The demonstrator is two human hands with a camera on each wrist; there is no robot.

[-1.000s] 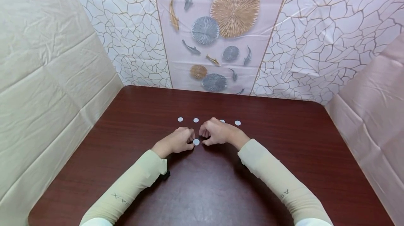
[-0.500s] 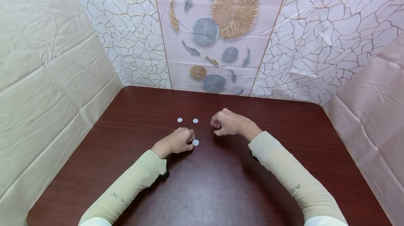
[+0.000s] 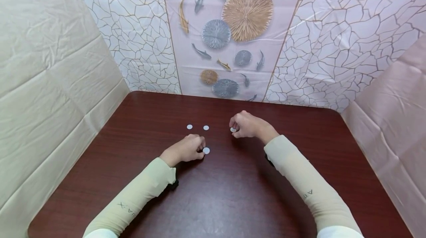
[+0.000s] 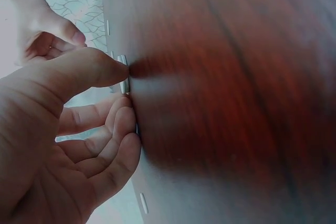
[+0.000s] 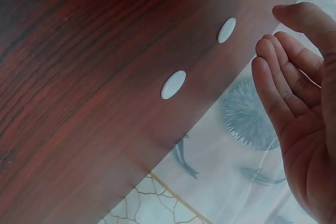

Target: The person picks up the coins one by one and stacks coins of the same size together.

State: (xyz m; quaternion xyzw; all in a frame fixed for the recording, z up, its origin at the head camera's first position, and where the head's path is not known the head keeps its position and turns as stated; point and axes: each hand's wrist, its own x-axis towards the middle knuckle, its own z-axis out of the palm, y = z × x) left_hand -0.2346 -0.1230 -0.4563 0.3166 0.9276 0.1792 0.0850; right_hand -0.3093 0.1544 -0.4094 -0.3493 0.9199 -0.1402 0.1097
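Observation:
Thumb and fingertips of my left hand (image 3: pixel 186 147) pinch the rim of a small white disc (image 3: pixel 206 150) on the table. Seen edge-on in the left wrist view, that disc (image 4: pixel 124 77) has a doubled edge, like stacked discs. My right hand (image 3: pixel 247 124) is farther back, its fingers loosely bent over another white disc (image 3: pixel 233 129). In the right wrist view, the right hand (image 5: pixel 302 77) has thumb and fingers apart with nothing between them. Two flat discs, one near (image 5: pixel 173 85) and one farther (image 5: pixel 227 30), lie on the wood beside it.
Left of the right hand, two more white discs lie in a row, an outer one (image 3: pixel 189 126) and an inner one (image 3: pixel 206 128). The dark red-brown table (image 3: pixel 213 201) meets a patterned cloth backdrop (image 3: pixel 216 60) at its far edge. Pale cloth walls flank both sides.
My right hand has moved from beside the left hand back and to the right, over the discs there. The left hand stays at its disc.

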